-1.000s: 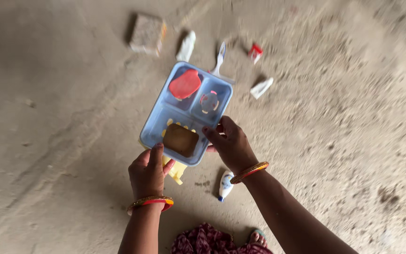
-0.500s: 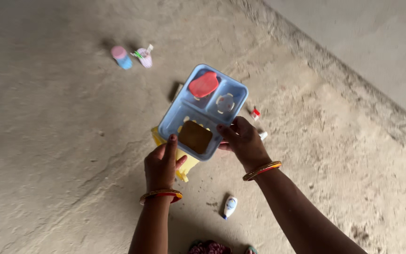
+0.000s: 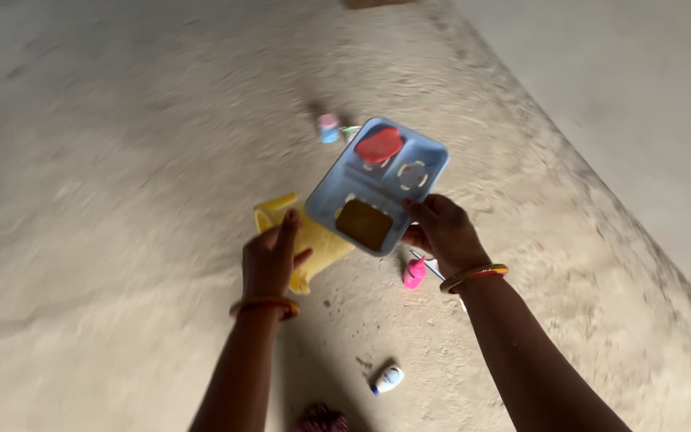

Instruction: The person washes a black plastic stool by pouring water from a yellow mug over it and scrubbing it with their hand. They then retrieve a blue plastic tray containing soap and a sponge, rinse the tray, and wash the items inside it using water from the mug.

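A light blue toy tray (image 3: pixel 331 192) with compartments is held above the floor. It carries a red oval piece (image 3: pixel 379 145), a white ring-shaped piece (image 3: pixel 413 175) and a brown square (image 3: pixel 364 223). My right hand (image 3: pixel 444 232) grips the tray's near right edge. My left hand (image 3: pixel 270 260) holds a yellow toy piece (image 3: pixel 313 240) that sits just under the tray's left side. Both wrists wear orange bangles.
The sandy concrete floor (image 3: pixel 121 240) holds small toys: a pink and blue bottle (image 3: pixel 328 128) beyond the tray, a pink bottle (image 3: pixel 414 273) under my right wrist, and a white and blue bottle (image 3: pixel 387 378) near my body. A raised ledge (image 3: pixel 569 160) runs diagonally at right.
The view has swung left and the tray now tilts to the right. The yellow piece has come out further from under the tray in my left hand.
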